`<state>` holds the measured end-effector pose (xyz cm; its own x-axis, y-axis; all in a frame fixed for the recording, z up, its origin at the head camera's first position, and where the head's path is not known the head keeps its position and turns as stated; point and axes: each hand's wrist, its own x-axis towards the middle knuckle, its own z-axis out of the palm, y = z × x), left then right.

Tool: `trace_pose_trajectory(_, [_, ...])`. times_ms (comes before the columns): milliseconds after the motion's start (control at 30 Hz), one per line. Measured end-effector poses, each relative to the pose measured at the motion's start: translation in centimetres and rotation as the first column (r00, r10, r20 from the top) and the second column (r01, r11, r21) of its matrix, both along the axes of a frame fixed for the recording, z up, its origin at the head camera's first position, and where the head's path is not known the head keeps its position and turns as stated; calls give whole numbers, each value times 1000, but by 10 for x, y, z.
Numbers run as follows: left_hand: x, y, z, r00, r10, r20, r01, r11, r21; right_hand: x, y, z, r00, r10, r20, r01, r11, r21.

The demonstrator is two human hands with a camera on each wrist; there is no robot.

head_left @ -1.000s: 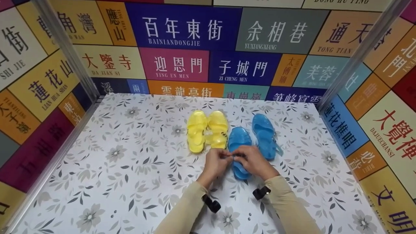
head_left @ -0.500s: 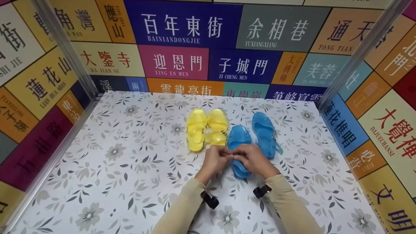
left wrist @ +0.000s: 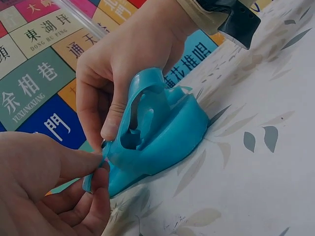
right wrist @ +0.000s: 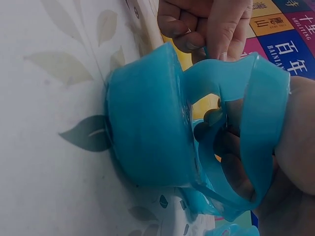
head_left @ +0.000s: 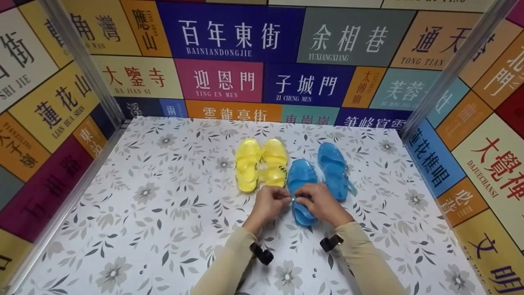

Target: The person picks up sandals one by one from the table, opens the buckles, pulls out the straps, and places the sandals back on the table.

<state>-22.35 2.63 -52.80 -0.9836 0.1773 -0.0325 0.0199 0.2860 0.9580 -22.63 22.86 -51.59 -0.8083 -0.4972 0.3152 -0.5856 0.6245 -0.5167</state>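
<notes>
A blue jelly sandal (head_left: 302,172) lies on the patterned cloth, toe pointing away. At its left side my left hand (head_left: 268,207) pinches the loose end of the ankle strap (left wrist: 88,183) between thumb and fingers. Just opposite, my right hand (head_left: 322,204) reaches over the sandal and pinches the strap's side near the fastening. In the left wrist view the ankle strap stands up in a loop over the heel. Fingers cover the fastening itself, so how far the strap passes through cannot be told.
To the right lies the other blue sandal (head_left: 332,162), with a strap sticking out at its side. A pair of yellow sandals (head_left: 247,166) stands to the left. Printed panels (head_left: 229,82) wall in the floral surface (head_left: 143,229) at the back and sides.
Both hands stay at the strap's fastening. The left hand has shifted slightly left, and a small bright bit now shows between the fingertips. The sandals keep their places.
</notes>
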Motion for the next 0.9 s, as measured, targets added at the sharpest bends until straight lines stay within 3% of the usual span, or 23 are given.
trace_pose_trajectory(167, [0, 3, 0, 1000, 2, -8, -2, 1000, -5, 1, 1, 0, 1000, -8, 5, 8, 1000, -6])
trace_pose_trajectory(400, [1, 5, -2, 998, 8, -70, -8, 1000, -1, 1, 0, 0, 1000, 6, -28, -6, 1000, 4])
trace_pose_trajectory(900, [3, 7, -1, 994, 21, -110, -25, 999, -28, 0, -2, -1, 1000, 3, -31, -3, 1000, 0])
